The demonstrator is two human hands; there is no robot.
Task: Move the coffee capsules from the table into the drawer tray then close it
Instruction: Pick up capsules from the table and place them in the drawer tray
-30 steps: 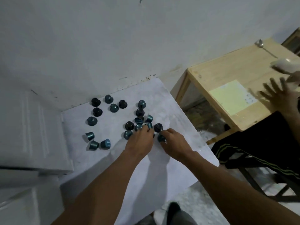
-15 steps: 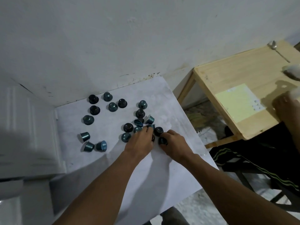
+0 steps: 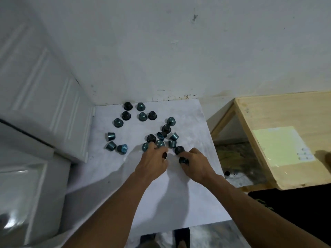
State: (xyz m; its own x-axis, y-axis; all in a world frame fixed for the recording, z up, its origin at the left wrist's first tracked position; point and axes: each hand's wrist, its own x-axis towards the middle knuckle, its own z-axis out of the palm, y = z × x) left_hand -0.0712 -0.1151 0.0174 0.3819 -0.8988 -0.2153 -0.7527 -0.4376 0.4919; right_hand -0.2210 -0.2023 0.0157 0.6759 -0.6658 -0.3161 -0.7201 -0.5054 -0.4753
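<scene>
Several dark and teal coffee capsules [image 3: 142, 116] lie scattered on a white table [image 3: 189, 197]. My left hand [image 3: 154, 161] is closed around a dark capsule [image 3: 164, 155] at the near edge of the cluster. My right hand [image 3: 195, 163] pinches another dark capsule [image 3: 183, 160], with a further dark one [image 3: 179, 149] just beyond its fingertips. Three teal capsules lie on their sides at the left [image 3: 116, 145]. No drawer tray is visible.
A white cabinet or appliance [image 3: 41, 108] stands against the table's left side. To the right, a wooden table [image 3: 286, 113] carries a pale yellow sheet [image 3: 281, 145]. A white wall rises behind. Floor shows between the two tables.
The camera has turned left and down, so the other person's hand on the wooden table is out of view. My hands remain at the near capsules, each now gripping a dark one.
</scene>
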